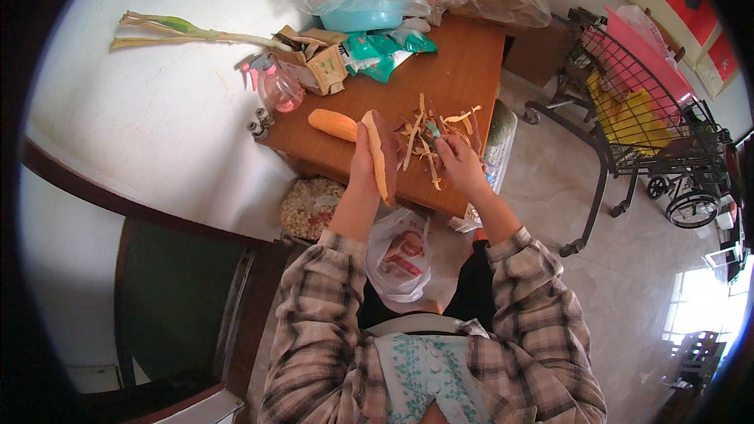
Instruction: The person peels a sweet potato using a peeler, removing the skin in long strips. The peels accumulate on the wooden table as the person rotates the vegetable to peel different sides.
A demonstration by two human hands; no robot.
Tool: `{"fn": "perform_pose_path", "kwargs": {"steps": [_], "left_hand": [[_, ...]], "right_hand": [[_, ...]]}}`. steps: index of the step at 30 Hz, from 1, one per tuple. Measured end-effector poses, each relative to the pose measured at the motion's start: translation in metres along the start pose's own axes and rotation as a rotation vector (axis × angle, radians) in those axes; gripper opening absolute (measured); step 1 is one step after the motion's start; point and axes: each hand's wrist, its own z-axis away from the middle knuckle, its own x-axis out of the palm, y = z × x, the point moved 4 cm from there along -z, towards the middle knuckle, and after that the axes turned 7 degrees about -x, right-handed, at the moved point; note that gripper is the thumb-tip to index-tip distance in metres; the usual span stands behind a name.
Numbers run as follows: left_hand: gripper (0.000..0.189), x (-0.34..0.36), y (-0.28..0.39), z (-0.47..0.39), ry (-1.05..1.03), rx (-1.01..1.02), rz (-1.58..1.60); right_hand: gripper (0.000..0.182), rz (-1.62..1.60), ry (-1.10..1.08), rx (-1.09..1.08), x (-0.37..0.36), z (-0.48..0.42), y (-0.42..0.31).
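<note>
My left hand (363, 174) grips a partly peeled sweet potato (386, 153), tilted upright over the front of the wooden table (462, 65). A long strip of orange flesh shows along it, while reddish skin covers its right side. In my right hand (462, 162) is a small tool with a green part (433, 128), which looks like a peeler; my fingers hide most of it. It is apart from the sweet potato, over a heap of peelings (412, 144). Just beyond my left hand lies a fully orange, peeled sweet potato (331, 123).
At the table's left edge stand a pink spray bottle (283, 89) and an open cardboard box (321, 70). Further back is a blue basin (362, 15) under plastic. A white plastic bag (403, 259) sits below the front edge. On the right stands a wire cart (636, 112).
</note>
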Motion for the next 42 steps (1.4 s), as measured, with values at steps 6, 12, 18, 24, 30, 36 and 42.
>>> {"fn": "perform_pose_path", "kwargs": {"steps": [6,12,18,24,30,36,42], "left_hand": [[0.048,0.007,-0.007,0.006,-0.149,-0.032,-0.286],[0.049,0.006,-0.015,0.009,-0.122,0.064,-0.492],[0.036,0.008,-0.016,0.015,-0.179,0.163,-0.581],[0.034,0.016,-0.012,0.016,-0.134,0.251,-0.501],[0.036,0.001,-0.012,0.002,-0.104,0.189,-0.328],[0.045,0.013,0.007,0.005,0.043,0.269,-0.257],[0.048,0.011,0.016,-0.022,0.070,0.431,-0.280]], "right_hand": [[0.031,0.450,0.060,-0.429,0.001,0.007,-0.062],[0.029,0.563,0.089,-0.446,0.003,-0.004,-0.077],[0.027,0.603,0.058,-0.424,0.017,-0.011,-0.071],[0.022,0.728,0.069,-0.447,0.030,0.008,-0.067],[0.019,0.753,0.056,-0.445,0.034,0.011,-0.068],[0.021,0.759,0.033,-0.446,0.047,0.031,-0.054],[0.021,0.761,0.021,-0.421,0.039,0.022,-0.062]]}}
